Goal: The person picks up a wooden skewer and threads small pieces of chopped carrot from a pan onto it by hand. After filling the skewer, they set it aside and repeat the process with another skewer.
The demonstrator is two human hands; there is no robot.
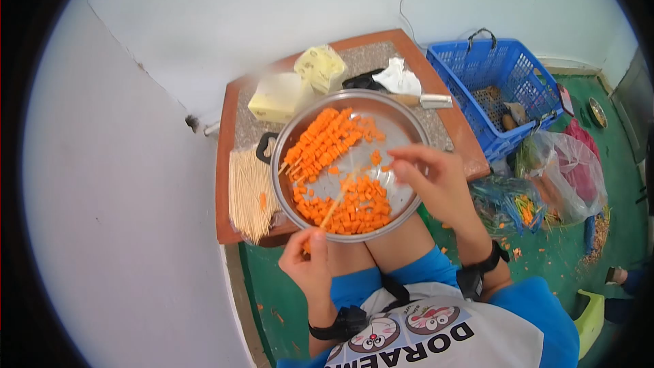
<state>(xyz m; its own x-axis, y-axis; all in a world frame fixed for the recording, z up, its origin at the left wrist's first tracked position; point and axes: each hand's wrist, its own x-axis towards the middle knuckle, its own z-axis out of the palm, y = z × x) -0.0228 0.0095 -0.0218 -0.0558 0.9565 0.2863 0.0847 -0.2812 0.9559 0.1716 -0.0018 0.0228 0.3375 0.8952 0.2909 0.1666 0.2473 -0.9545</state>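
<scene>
A brown-rimmed, speckled-top table [465, 144] stands on green floor [272, 279] beside pale walls [306, 7].

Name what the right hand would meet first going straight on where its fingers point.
Probably the few loose orange cubes just beyond the right hand; its height is unclear, so it may pass over them.

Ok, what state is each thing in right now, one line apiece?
Left hand: closed on the skewer's lower end
Skewer: slanted over the bowl
Right hand: fingers bent above the bowl; grip unclear
Metal bowl: uncovered, partly filled
Diced carrot: cut, mostly loose in a pile
Loaded skewers: threaded, lying side by side
Bamboo sticks: bare, bundled
Blue crate: upright, open-topped
</scene>
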